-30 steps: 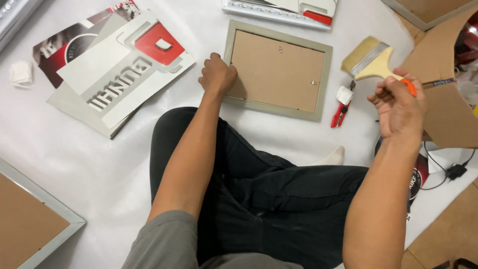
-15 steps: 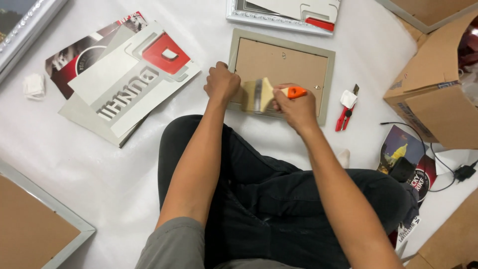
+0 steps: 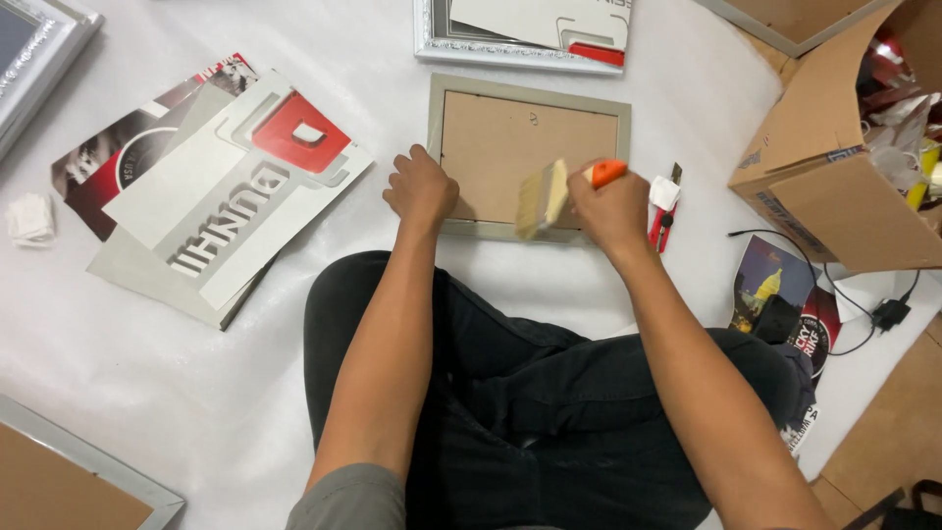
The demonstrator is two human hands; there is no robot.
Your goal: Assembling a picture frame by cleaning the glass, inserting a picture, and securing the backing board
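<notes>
On white sheeting spread over the floor [image 3: 177, 393], nearest the camera: crossed legs in dark trousers [image 3: 549, 393], seated so the work lies within both arms' reach.

Next out, left hand [image 3: 420, 188]: closed into a loose fist, knuckles pressed on the lower left corner of the picture frame [image 3: 528, 155], apparently to pin it against sliding.

Right hand [image 3: 610, 204]: wrapped round the orange handle of a wide paintbrush [image 3: 546, 198], pale bristles turned left and resting on the frame's lower edge and brown backing board; grip firm, suited to a sweeping stroke.

Picture frame: grey-green, lying face down, backing uppermost, directly before the knees.

Just right of frame: red-handled cutter [image 3: 665, 204], laid down close to the working hand.

Left: fan of printed sheets and card mounts [image 3: 216, 186], red, white and grey, stacked clear of the frame; small folded white cloth [image 3: 29, 218] beyond.

Right: open cardboard box [image 3: 834, 186], tipped; cable and adapter [image 3: 883, 314].

Farthest: second, silver ornate frame [image 3: 520, 39], holding a print.
</notes>
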